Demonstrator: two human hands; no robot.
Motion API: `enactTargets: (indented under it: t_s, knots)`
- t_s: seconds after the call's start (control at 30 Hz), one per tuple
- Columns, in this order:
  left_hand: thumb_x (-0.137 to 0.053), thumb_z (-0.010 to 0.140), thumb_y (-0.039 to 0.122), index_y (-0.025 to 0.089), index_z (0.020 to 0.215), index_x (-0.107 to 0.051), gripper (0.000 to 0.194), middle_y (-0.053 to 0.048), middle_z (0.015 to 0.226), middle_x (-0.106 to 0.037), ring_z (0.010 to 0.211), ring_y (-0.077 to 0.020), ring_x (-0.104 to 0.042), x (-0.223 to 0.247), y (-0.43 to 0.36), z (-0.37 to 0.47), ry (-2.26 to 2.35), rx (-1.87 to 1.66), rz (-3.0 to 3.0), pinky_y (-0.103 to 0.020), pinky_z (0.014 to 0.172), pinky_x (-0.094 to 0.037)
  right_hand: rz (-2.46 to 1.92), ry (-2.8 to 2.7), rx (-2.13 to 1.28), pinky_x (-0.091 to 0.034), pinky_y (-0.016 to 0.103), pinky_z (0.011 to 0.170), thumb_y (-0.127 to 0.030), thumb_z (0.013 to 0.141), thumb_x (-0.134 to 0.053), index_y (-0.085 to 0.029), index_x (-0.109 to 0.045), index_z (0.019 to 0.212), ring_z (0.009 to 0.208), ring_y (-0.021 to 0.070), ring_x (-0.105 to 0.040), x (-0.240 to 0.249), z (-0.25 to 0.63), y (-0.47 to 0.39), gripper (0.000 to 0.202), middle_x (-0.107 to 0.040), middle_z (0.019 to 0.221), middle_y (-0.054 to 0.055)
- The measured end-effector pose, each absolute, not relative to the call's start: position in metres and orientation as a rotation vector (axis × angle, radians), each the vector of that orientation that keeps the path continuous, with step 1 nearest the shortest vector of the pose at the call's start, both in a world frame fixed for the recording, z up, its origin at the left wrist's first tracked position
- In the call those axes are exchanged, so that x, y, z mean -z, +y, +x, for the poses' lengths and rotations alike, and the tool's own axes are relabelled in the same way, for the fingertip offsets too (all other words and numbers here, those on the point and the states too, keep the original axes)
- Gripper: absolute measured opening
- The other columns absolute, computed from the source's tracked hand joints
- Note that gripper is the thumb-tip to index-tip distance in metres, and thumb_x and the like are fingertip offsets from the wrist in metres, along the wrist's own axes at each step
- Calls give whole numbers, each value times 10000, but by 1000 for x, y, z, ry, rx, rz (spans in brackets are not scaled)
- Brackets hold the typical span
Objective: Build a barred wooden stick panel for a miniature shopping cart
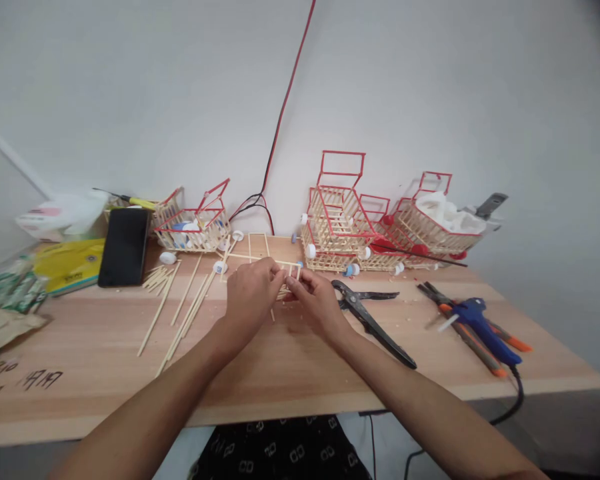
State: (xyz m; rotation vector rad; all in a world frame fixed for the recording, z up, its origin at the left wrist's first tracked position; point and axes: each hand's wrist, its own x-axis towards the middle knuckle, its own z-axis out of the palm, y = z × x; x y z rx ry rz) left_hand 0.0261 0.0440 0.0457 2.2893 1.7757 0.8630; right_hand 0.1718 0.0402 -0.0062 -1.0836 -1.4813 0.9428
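Over the middle of the table, my left hand [254, 288] and my right hand [321, 303] meet with fingertips pinched. Between them is a small frame of thin wooden sticks [299, 269], its corner showing above the fingers; the rest is covered by my hands. Behind my left hand lies a flat open stick frame [250, 248]. Loose wooden sticks [187, 313] of several lengths are spread to the left. Close to my right hand lie black-handled pliers [375, 321].
Red-rimmed miniature stick carts [337, 220] stand against the wall, with more carts [193, 230] at left. A black phone [124, 247] leans near a yellow packet [73, 265]. A blue glue gun [483, 327] rests on orange-handled pliers [485, 353]; its cable hangs over the edge.
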Motion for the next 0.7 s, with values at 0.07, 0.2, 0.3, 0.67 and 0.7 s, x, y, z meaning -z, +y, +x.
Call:
enactTargets:
  t_s: [0.07,0.2,0.3,0.67,0.7]
  knots:
    - [-528,857,300,174,706,-658,236,-41,660,-668,649,-184,-578,-46,44,27,1773,-866,2258,-282,592,-291,-1081,-1478,-949,-542,276,635,-427,847,-594,-180,-642,862,672,149,-624,7,172,41,252,-629,810,10]
    - [-533,846,263,173,668,-632,223,-27,624,-646,611,-165,-556,-47,43,28,1731,-891,2190,-273,600,-302,-1049,-1460,-983,-556,288,645,-419,845,-592,-190,-635,841,686,155,-620,7,171,40,233,-630,803,10]
    - [-532,846,252,173,637,-615,238,-20,605,-628,597,-159,-543,-47,43,29,1714,-912,2172,-272,603,-303,-1043,-1450,-988,-559,290,645,-410,840,-596,-192,-634,844,685,155,-617,7,170,40,221,-633,813,12]
    - [-522,880,269,172,604,-592,301,-15,580,-616,572,-153,-528,-42,45,27,1638,-992,2212,-276,610,-302,-1097,-1464,-946,-545,282,649,-414,834,-588,-183,-626,827,674,155,-622,6,173,42,234,-638,804,13]
    - [-512,887,272,171,592,-583,320,-13,565,-608,563,-150,-523,-43,45,26,1623,-1012,2222,-275,608,-301,-1100,-1458,-946,-545,281,648,-410,832,-588,-184,-625,824,677,156,-621,6,173,42,230,-637,803,12]
